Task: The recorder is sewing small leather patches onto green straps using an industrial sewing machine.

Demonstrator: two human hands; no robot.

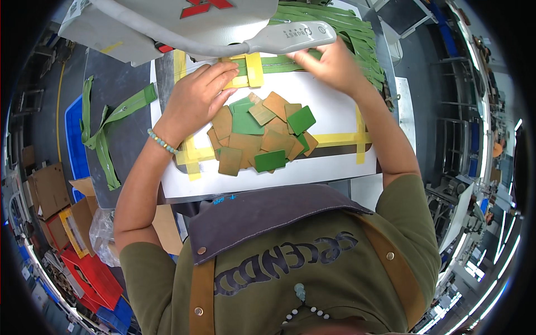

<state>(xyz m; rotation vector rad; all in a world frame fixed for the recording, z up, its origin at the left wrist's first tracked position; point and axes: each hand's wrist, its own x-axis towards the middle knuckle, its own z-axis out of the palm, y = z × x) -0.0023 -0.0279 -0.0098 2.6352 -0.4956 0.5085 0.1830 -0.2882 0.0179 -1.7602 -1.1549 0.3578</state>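
My left hand [201, 95] lies at the left end of a yellow-taped guide [255, 70] beneath the grey machine head [167, 28]. Its fingers are stretched over the guide, and the thumb is apart from them. A green zipper [273, 64] runs through the guide toward the right. My right hand [335, 66] pinches this zipper between thumb and fingers; a grey lamp head [293, 37] covers part of that hand. On the white work surface below both hands lies a loose heap of brown cards [244, 142] and green cards [302, 119].
A thick bundle of green zippers [357, 42] fans out at the far right. More green zipper strips [103, 125] hang over the dark table at left. Yellow tape [335, 139] crosses the white sheet. Cardboard boxes [84, 215] and a red bin [92, 276] stand at lower left.
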